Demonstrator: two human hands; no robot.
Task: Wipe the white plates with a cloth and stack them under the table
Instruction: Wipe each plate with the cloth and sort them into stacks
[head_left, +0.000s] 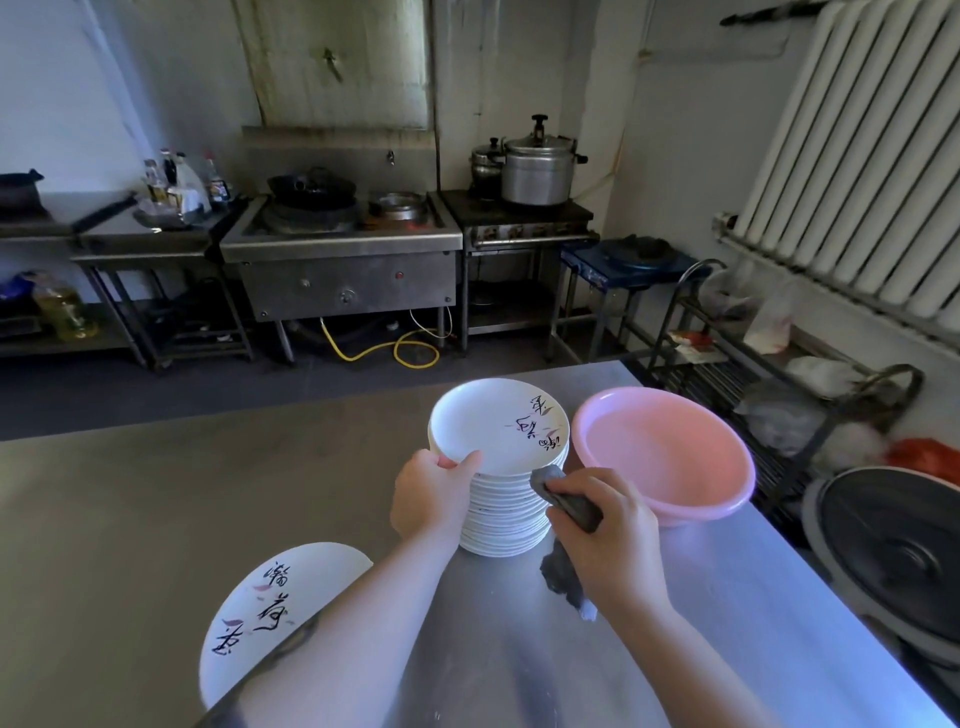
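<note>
A tall stack of white plates (506, 514) stands on the steel table (156, 493). The top plate (488, 423), with black brush writing on it, is tilted up at its near-left edge. My left hand (434, 493) grips that edge, thumb on the rim. My right hand (605, 535) holds a grey cloth (569, 506) against the right side of the stack, its tail hanging down to the table. Another white plate (260, 608) with writing shows at the lower left, partly hidden by my left forearm.
A pink plastic basin (670, 452) sits just right of the stack. Beyond the table's right edge are a wire rack (753, 374) with bags and a large round black lid (898, 551). Stoves and pots line the far wall.
</note>
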